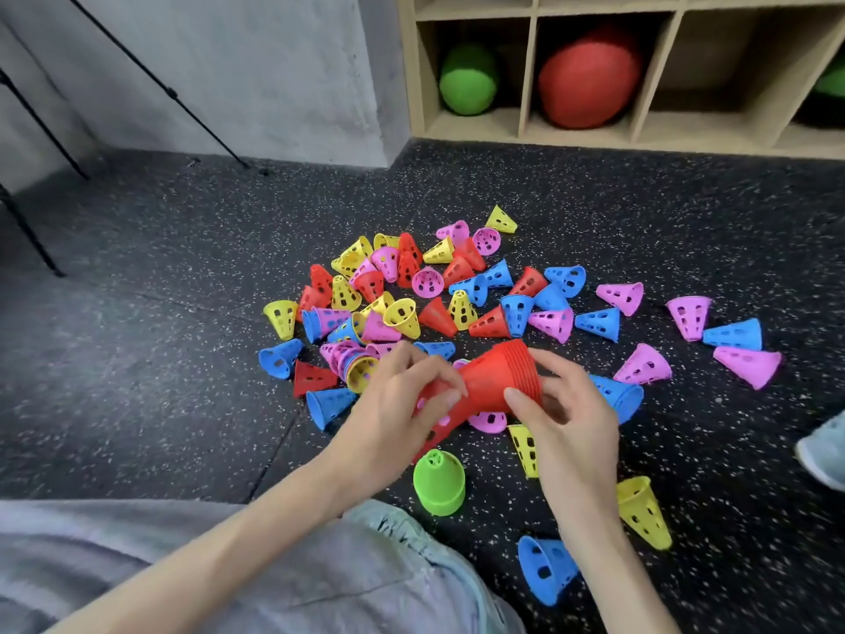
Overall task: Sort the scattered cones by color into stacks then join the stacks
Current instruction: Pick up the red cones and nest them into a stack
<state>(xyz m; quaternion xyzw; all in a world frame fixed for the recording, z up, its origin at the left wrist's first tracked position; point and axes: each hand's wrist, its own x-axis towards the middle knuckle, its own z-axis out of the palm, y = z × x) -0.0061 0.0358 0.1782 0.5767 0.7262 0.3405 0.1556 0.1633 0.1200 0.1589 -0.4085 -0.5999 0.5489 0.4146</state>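
The red cone stack (491, 384) lay tilted at frame center, ringed rims toward the upper right, hemmed in by scattered cones (457, 290) above; bare speckled rubber floor (160, 359) opened to the left. The left hand (393, 414) curled around the stack's narrow end, and the right hand (562, 414) pinched its wide rims with thumb and fingers. A green cone stack (439, 485) stood upright just below. The cones were perforated plastic. A wooden cubby shelf (640, 130) crossed the upper right.
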